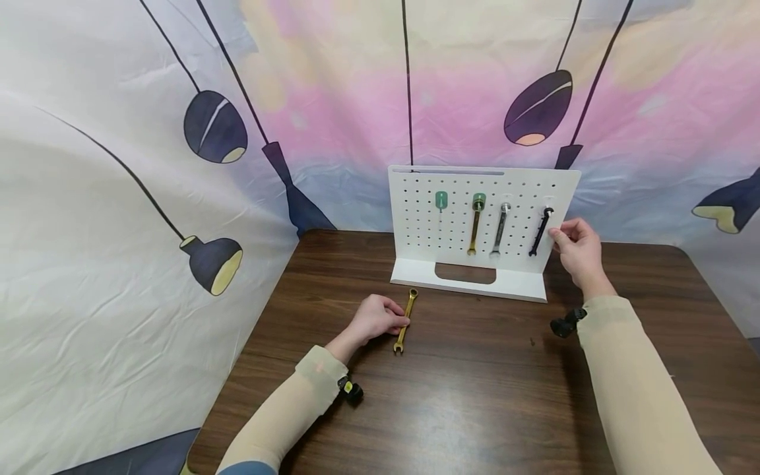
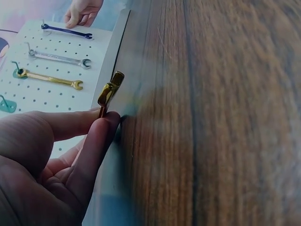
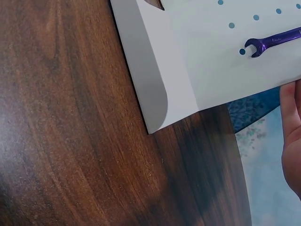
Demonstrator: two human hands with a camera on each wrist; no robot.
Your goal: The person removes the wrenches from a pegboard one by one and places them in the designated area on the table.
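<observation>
My left hand [image 1: 380, 316] pinches a gold combination wrench [image 1: 401, 338] between thumb and fingers, just above the wooden table. Its open end points toward me, as the left wrist view shows with the wrench [image 2: 107, 95] nearly end-on. My right hand [image 1: 578, 249] holds the right edge of a white pegboard [image 1: 415, 227], thumb on the front, other fingers partly hidden behind. On the board's hooks hang another gold wrench [image 1: 474, 231], a silver wrench [image 1: 499, 231] and a dark purple wrench [image 1: 539, 233]. Left of them, a hook on a green plate [image 1: 441, 200] bears nothing.
The pegboard's base [image 1: 410, 271] stands toward the back of the brown table [image 1: 469, 389], with an oblong cut-out above it. A fabric backdrop [image 1: 356, 99] with printed lamps hangs close behind and along the left side. Each wrist wears a small black camera [image 1: 351, 390].
</observation>
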